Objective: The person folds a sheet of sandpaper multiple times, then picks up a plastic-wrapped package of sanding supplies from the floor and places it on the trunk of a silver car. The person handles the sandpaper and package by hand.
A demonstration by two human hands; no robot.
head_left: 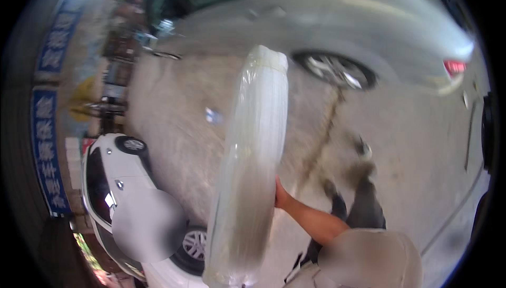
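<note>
Along the far left edge of the frame I note blue banners with pale lettering on a wall, and just right of them, at lower left, a white car seen from above, one wheel showing near the bottom. At centre frame stands the main item: a large tyre wrapped in clear plastic film, presented edge-on and upright, running from just above mid-frame down to the bottom edge. My left hand does not appear anywhere in the picture. My right hand meets the wrapped tyre on its right flank, a bare forearm rising to it from the lower right; the palm lies against the wrap, and I judge this contact serves to steady the tyre on its tread. The fingers pass behind the rim, so I cannot tell whether they are curled or flat. Right of the forearm, dark trousers and a shoe show over the grey concrete floor, which carries a dark crack line. Across the top right sits a silver car, its wheel and a red tail lamp visible.
</note>
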